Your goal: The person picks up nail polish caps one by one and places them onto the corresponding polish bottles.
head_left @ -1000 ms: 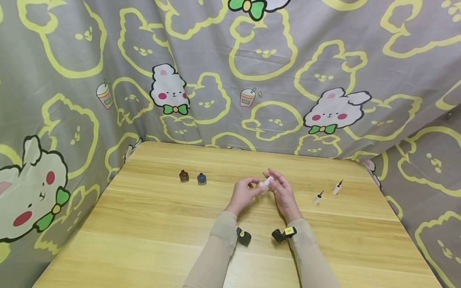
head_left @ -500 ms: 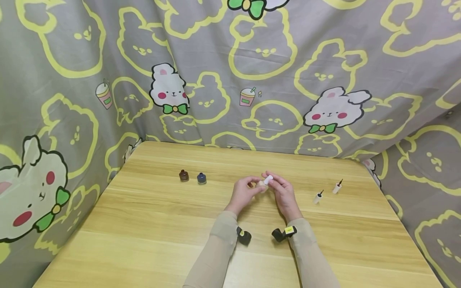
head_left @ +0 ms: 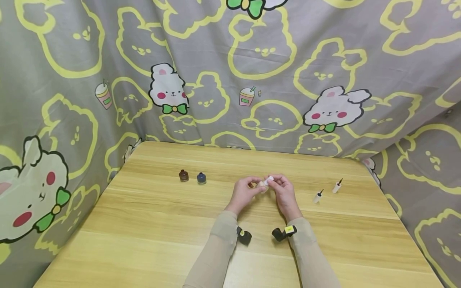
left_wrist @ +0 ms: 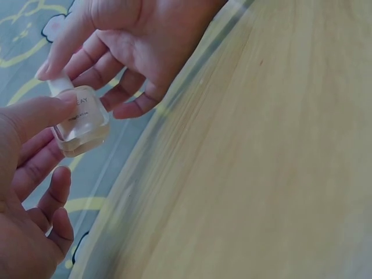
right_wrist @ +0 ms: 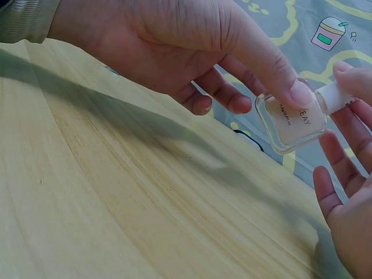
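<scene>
Tabletop [head_left: 144, 224]: left grip [head_left: 243, 194] pinches bottle [right_wrist: 294, 126], right grip [head_left: 286, 194] cap [right_wrist: 333, 97].

A small clear glass bottle [right_wrist: 289, 129] with rounded corners, filled with a pale pinkish liquid and marked with dark lettering partly covered by a thumb, is pinched by the left hand [head_left: 243, 194]. Its white, cylinder-shaped cap [right_wrist: 333, 97] is seated at the neck and is pinched by the right hand [head_left: 286, 196]. Bottle and cap are held tilted between both hands, over the table [head_left: 144, 240]; how tightly the cap is screwed cannot be told.
</scene>
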